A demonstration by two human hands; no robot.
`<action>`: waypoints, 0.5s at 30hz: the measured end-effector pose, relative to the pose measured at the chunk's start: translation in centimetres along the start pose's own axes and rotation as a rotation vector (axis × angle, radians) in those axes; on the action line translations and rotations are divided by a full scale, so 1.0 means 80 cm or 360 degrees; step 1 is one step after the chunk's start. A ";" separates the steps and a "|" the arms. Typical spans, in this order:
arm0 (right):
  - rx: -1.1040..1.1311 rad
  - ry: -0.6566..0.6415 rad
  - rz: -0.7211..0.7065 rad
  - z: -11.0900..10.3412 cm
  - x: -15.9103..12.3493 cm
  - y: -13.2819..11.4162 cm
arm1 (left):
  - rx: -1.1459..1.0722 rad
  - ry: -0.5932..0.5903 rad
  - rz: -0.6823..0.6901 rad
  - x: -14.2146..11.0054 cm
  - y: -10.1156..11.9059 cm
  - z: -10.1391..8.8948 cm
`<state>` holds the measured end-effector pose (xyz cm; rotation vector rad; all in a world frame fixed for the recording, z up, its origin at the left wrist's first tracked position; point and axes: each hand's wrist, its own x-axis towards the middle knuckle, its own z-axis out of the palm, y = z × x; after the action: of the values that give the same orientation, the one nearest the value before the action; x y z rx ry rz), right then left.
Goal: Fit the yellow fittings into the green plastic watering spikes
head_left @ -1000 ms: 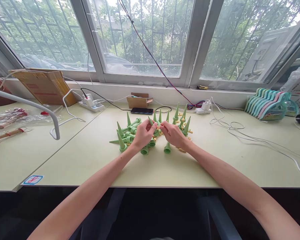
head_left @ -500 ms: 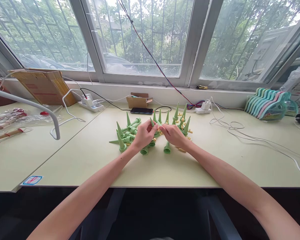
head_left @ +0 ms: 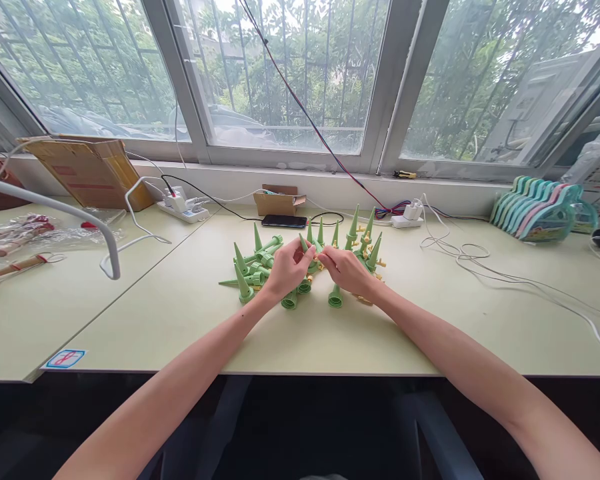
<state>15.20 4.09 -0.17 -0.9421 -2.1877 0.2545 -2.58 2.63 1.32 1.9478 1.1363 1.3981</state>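
Observation:
My left hand (head_left: 289, 270) is closed around a green plastic plant watering spike (head_left: 303, 243), whose pointed end shows above the fingers. Beside it, the thumb and fingers of my right hand (head_left: 349, 269) are pinched together at the same spot; what they grip is hidden. Several loose green spikes (head_left: 245, 285) lie or stand to the left of my hands. More upright spikes (head_left: 352, 230) stand behind and to the right, with small yellow valves (head_left: 381, 263) among them. A spike's open threaded end (head_left: 335, 298) faces me below my right hand.
Behind the spikes lie a black phone (head_left: 284, 221) and a small cardboard box (head_left: 279, 201). Power strips (head_left: 184, 212) and loose white cables (head_left: 473, 257) run along the table. Teal hangers (head_left: 533, 210) stand at right; a white metal bar (head_left: 70, 209) juts in at left.
Both hands stay together in the same place with almost no visible movement. The whole view has shifted very slightly.

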 end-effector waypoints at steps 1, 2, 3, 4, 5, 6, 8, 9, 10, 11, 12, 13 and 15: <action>-0.0017 0.0006 -0.0007 0.000 0.000 0.001 | 0.0010 -0.0007 0.0004 0.000 0.000 0.000; -0.0034 0.0009 -0.0011 0.000 0.001 0.001 | 0.0016 -0.0014 0.0007 0.000 0.000 0.000; -0.0050 0.0006 -0.0008 0.000 0.001 0.001 | 0.0018 -0.0020 0.0009 0.000 0.000 0.000; -0.0064 -0.0002 -0.0001 0.000 0.001 0.001 | 0.0019 -0.0024 0.0011 -0.001 0.000 0.000; -0.0076 -0.0012 0.0009 0.000 0.001 0.000 | 0.0021 -0.0027 0.0012 -0.001 0.000 0.000; -0.0087 -0.0018 0.0020 -0.001 0.001 -0.001 | 0.0023 -0.0030 0.0010 -0.001 0.000 0.000; -0.0100 -0.0014 0.0044 -0.002 0.001 -0.002 | 0.0028 -0.0031 0.0005 -0.001 0.000 0.000; -0.0097 -0.0005 0.0057 -0.002 0.001 -0.003 | 0.0030 -0.0027 0.0002 -0.001 -0.001 0.000; -0.0084 0.0002 0.0071 -0.002 0.001 -0.004 | 0.0031 -0.0018 0.0000 0.000 -0.001 0.000; -0.0065 0.0007 0.0083 -0.002 0.000 -0.004 | 0.0032 -0.0007 -0.0002 0.000 -0.001 0.000; -0.0040 0.0004 0.0090 -0.002 0.000 -0.004 | 0.0035 0.0005 -0.0003 0.000 -0.002 0.000; -0.0016 -0.0003 0.0089 -0.002 0.000 -0.004 | 0.0040 0.0017 -0.0004 0.000 -0.002 0.000; 0.0017 -0.0017 0.0065 -0.001 0.000 -0.003 | 0.0053 0.0032 -0.0003 0.000 -0.002 0.000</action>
<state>15.15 3.86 0.00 -0.9822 -2.1769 0.2906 -2.66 2.74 1.23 1.9593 1.1772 1.4096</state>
